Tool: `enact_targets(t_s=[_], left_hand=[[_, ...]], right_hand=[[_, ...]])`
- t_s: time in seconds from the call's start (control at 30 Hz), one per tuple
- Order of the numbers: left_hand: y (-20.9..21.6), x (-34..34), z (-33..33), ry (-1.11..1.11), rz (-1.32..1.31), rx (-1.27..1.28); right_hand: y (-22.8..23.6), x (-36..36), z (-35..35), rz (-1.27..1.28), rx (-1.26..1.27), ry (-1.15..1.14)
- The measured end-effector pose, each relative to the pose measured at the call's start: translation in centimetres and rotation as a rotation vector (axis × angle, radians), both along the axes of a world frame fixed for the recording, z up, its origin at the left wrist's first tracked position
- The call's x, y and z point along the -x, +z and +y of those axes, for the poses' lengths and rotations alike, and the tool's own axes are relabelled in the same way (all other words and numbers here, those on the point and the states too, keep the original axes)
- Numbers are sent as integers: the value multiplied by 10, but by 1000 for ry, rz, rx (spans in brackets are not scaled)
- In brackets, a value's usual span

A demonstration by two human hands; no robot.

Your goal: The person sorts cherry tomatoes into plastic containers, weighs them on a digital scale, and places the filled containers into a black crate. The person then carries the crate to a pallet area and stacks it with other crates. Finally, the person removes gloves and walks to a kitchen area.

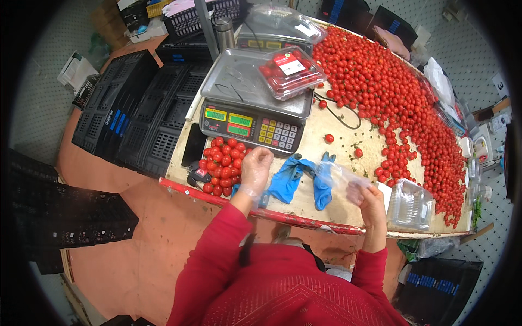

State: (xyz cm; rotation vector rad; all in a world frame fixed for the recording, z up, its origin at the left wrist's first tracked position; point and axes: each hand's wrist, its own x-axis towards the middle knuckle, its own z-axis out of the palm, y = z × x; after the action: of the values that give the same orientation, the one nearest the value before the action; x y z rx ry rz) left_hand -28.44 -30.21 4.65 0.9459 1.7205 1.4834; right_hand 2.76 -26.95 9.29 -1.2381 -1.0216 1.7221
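My left hand [255,170] is beside a small pile of cherry tomatoes [222,163] below the scale. Its fingers are curled together; whether anything is in them I cannot make out. Thin clear plastic shows around that wrist. My right hand [368,202] pinches a clear plastic glove [338,177], which stretches leftward from the fingers. Between the hands, a pair of blue work gloves [288,182] with dark fingertips lies on the table. The scale [250,122] stands just beyond, bearing a clear lidded box of tomatoes [291,71] at its right.
A great heap of cherry tomatoes [375,81] covers the table's far and right side. Clear empty punnets [410,204] stand at its front right. A black phone [194,145] and a key fob [200,175] lie near the left edge. Black crates [117,103] stack on the left.
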Motion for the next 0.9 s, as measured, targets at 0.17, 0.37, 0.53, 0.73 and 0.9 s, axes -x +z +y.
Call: enact_targets(t_s=[0.17, 0.37, 0.53, 0.73, 0.9], left_hand=[[20, -42, -5, -381, -316, 107], [1, -88, -1, -193, -583, 90], [-22, -94, 15, -160, -299, 127], [-13, -96, 20, -264, 430, 353], [10, -73, 14, -361, 399, 319]], right_hand=[[-3, 20, 5, 425, 45, 288], [-25, 53, 1, 621, 161, 475], [-42, 12, 8, 518, 339, 217], [-51, -14, 7, -466, -160, -111], [-43, 1, 5, -1034, -694, 5]])
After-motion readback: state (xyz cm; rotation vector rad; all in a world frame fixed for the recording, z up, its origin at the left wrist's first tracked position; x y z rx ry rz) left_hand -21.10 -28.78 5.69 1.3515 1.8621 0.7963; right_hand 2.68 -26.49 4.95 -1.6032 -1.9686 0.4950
